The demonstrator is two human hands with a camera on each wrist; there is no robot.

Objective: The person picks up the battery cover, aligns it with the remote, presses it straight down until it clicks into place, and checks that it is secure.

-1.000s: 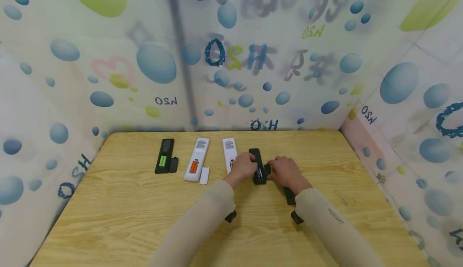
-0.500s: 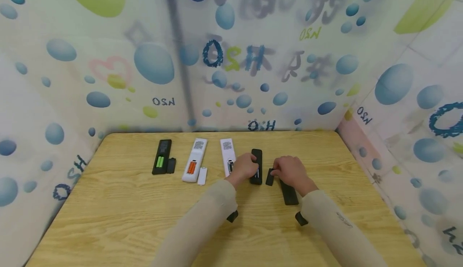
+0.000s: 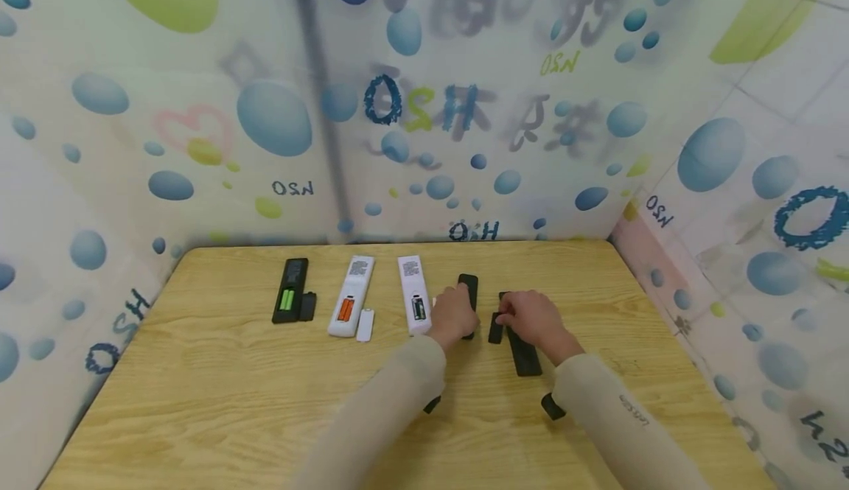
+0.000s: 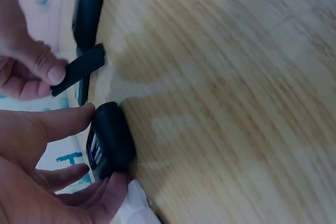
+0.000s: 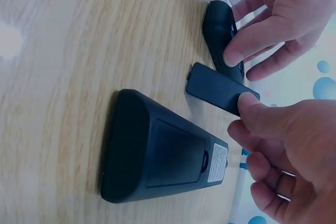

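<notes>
In the head view my left hand [image 3: 454,317] covers the lower part of a black remote control [image 3: 469,285]. The left wrist view has its thumb and fingers gripping opposite sides of this remote [image 4: 114,140], with batteries partly showing in its compartment. Just to the right, my right hand [image 3: 536,320] pinches a black battery cover [image 3: 495,328] by one end between thumb and fingers. The right wrist view shows this cover [image 5: 218,87] tilted, apart from the gripped remote [image 5: 218,30]. Under the right hand lies another black remote [image 5: 170,153], its battery cover in place.
Left on the wooden table [image 3: 232,401] lie a white remote [image 3: 414,291] with its battery showing, a white remote [image 3: 353,295] with orange batteries beside its loose cover [image 3: 365,325], and a black remote [image 3: 290,291] with green batteries beside its cover [image 3: 308,306]. A patterned wall stands behind.
My right hand has drawn the black cover rightward, away from the gripped remote. My left hand has shifted right and toward me over that remote, hiding its batteries. The head view has turned slightly right.
</notes>
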